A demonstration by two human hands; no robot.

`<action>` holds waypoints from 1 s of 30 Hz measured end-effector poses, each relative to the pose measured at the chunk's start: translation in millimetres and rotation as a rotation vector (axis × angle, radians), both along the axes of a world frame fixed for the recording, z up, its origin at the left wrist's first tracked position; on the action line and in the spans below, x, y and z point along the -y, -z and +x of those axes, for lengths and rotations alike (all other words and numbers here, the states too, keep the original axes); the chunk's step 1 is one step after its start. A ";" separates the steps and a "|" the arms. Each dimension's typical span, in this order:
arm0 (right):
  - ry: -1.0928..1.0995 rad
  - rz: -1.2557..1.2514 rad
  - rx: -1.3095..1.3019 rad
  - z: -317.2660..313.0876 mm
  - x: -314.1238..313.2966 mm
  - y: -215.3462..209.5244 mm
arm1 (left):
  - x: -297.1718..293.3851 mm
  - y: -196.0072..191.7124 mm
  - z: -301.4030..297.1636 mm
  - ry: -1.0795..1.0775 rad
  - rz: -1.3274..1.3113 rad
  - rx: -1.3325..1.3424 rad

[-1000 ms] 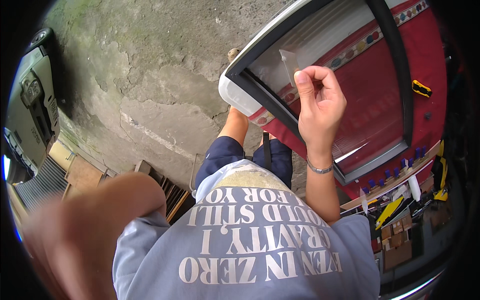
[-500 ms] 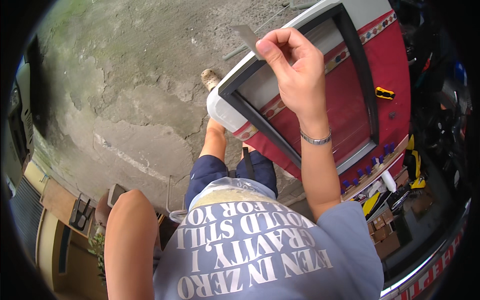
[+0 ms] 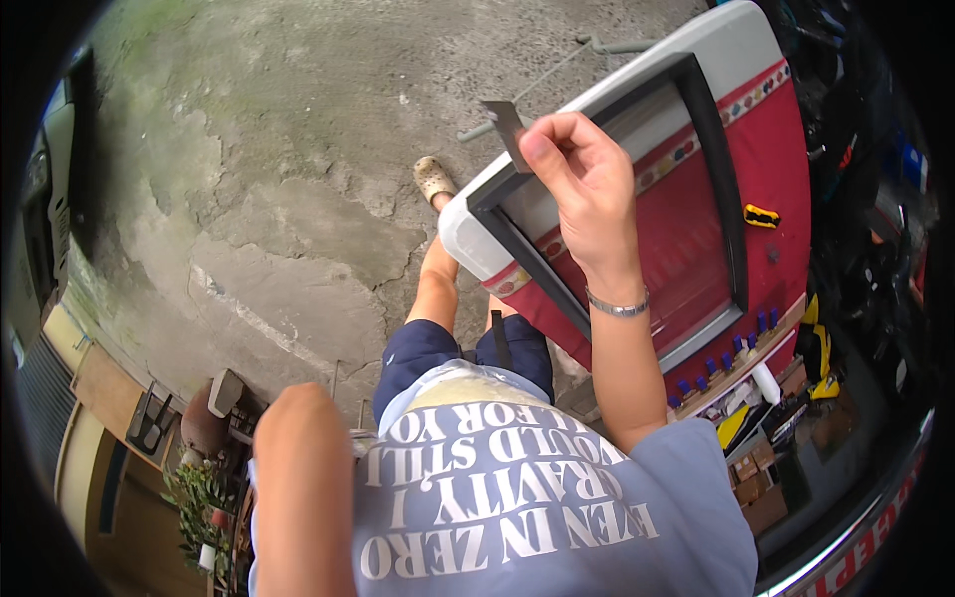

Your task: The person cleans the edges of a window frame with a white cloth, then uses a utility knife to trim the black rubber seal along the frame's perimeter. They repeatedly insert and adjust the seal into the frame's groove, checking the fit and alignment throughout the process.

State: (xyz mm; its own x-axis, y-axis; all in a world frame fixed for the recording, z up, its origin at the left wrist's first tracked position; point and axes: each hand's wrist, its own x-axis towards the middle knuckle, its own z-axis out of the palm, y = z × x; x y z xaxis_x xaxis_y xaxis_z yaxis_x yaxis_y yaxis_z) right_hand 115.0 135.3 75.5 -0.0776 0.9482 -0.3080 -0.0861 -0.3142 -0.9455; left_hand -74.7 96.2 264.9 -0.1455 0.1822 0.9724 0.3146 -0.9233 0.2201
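Observation:
My right hand (image 3: 592, 189) is raised in front of a red-and-white vehicle door (image 3: 776, 159). Thumb and fingers pinch one end of a thin, flat grey strip (image 3: 507, 129), whose other end sticks out up and to the left. Whether the strip is metal or a stiff sheet I cannot make out. Behind that hand is the door's dark-framed window (image 3: 686, 219), and a patterned band crosses it. A yellow-and-black utility knife (image 3: 762, 216) rests on the red part of the door. Only my bent left arm (image 3: 303, 488) shows at the lower left; its hand is out of view.
At right, a wooden strip (image 3: 746, 358) carries several blue pieces, near a white cylinder (image 3: 765, 384) and cardboard boxes (image 3: 758, 476). Cracked concrete (image 3: 269, 199) spreads to the left. A metal rod (image 3: 617, 46) lies beyond the door. Lower left are a potted plant (image 3: 199, 502) and boards.
My right hand has come slightly down in the picture, still pinching the grey strip, which now stands steeper. My left elbow has shifted right. The whole view has shifted a little.

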 end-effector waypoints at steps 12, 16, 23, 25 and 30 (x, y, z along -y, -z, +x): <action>0.017 0.101 0.221 -22.4 22.5 -25.0 | -6.8 189.0 34.9 0.127 -1.575 0.555; 0.014 0.161 0.310 -22.7 22.1 -18.7 | -8.6 203.5 36.2 0.223 -1.559 0.662; 0.087 0.107 0.309 -15.7 27.2 -8.1 | -8.4 224.0 18.8 0.129 -1.563 0.759; 0.143 0.083 0.242 -9.3 30.0 -6.6 | -4.2 256.4 -10.2 -0.252 -1.645 0.337; 0.323 0.018 0.244 32.2 57.9 18.4 | 26.4 304.9 -95.5 -0.586 -1.836 -0.158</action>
State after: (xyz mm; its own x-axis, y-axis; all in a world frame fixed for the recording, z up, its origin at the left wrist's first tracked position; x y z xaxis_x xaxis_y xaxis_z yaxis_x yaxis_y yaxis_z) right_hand 147.2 77.4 57.0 0.2988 0.9171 -0.2638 0.0495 -0.2910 -0.9555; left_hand -170.2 69.8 -39.9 -0.5016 0.8067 -0.3124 0.5620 0.5784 0.5913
